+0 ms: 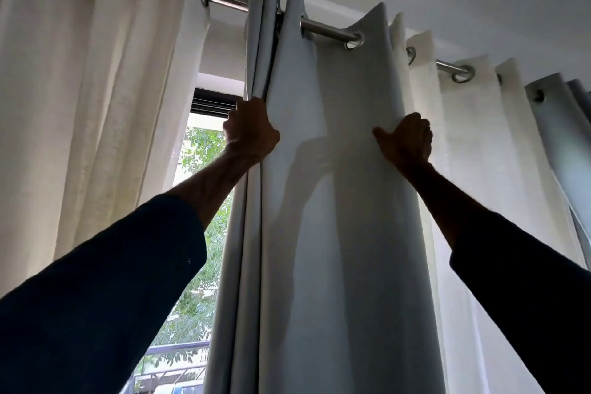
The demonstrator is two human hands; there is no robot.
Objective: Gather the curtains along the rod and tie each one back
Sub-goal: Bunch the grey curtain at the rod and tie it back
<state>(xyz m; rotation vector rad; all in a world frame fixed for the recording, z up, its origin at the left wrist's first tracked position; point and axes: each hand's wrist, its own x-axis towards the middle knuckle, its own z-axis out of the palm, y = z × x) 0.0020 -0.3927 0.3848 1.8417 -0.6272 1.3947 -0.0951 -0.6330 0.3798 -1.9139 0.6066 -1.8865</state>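
1. The steel rod (323,27) runs across the top, slanting down to the right, and the grey curtain (335,201) hangs from it by metal eyelets (353,41).
2. My left hand (251,129) is raised well below the rod, its fingers curled round the bunched folds at the grey curtain's left edge, gripping them tight.
3. Those folds are stacked close together on the rod straight above my left hand.
4. My right hand (404,137) holds the grey curtain's right fold at about the same height below the rod. The thumb is stretched out flat across the front of the cloth and the fingers wrap round the edge to the back, where I cannot see their tips.
5. Between my hands the grey curtain hangs as one broad panel.
6. A sheer white curtain (473,144) hangs from the rod to the right of my right hand.
7. A cream curtain (96,105) hangs at the rod's left end.
8. Below the rod, left of my left hand, the window (200,150) shows green leaves.
9. Dark blue sleeves (105,291) cover both my forearms.
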